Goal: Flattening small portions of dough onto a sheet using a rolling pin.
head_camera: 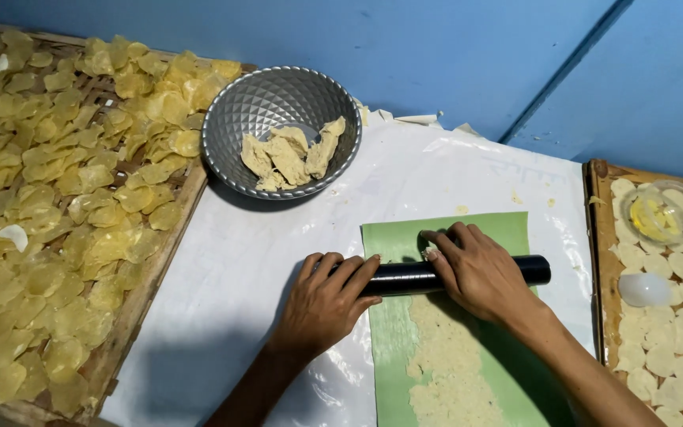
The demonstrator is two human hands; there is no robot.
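My left hand (327, 302) and my right hand (477, 273) press palms-down on a black cylindrical roller (401, 278) that lies across a green mat (507, 233). Below the roller, a thin rough sheet of pale dough (446, 365) is flattened on the mat. The mat rests on a white plastic sheet (239, 261). The roller's right end sticks out beyond my right hand.
A grey faceted metal bowl (247, 111) with torn dough pieces (288, 156) stands at the back. A woven bamboo tray (132, 312) on the left holds several yellow translucent discs. A tray (601, 237) on the right holds white discs, a clear cup and a white lid. Blue wall behind.
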